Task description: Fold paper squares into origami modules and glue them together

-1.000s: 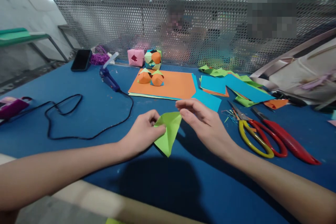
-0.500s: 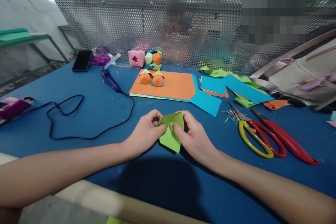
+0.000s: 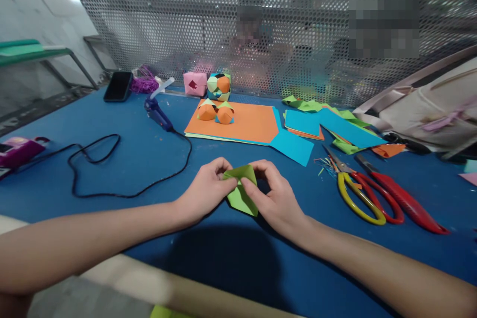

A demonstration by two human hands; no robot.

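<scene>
A small green paper (image 3: 242,199), partly folded, is held between both hands above the blue table. My left hand (image 3: 208,186) pinches its left edge, thumb on top. On its right side my right hand (image 3: 274,196) grips the paper, with the thumb pressed near the middle and the fingers behind the upper right edge. Beyond the hands lies a stack of orange sheets (image 3: 249,121) with two small folded orange and green pieces (image 3: 224,113) on it. A blue glue gun (image 3: 158,113) rests to the left of the stack.
Scissors with yellow and red handles (image 3: 361,198) and a red cutter (image 3: 406,198) lie at right, near paper scraps and blue sheets (image 3: 303,121). A black cord (image 3: 108,195) curls at left. A phone (image 3: 118,86), a pink paper cube (image 3: 195,83) and a bag (image 3: 439,94) stand farther back.
The green paper is turned and folded a little more, its right part drawn in. My right thumb has shifted slightly left. The left hand is nearly unchanged.
</scene>
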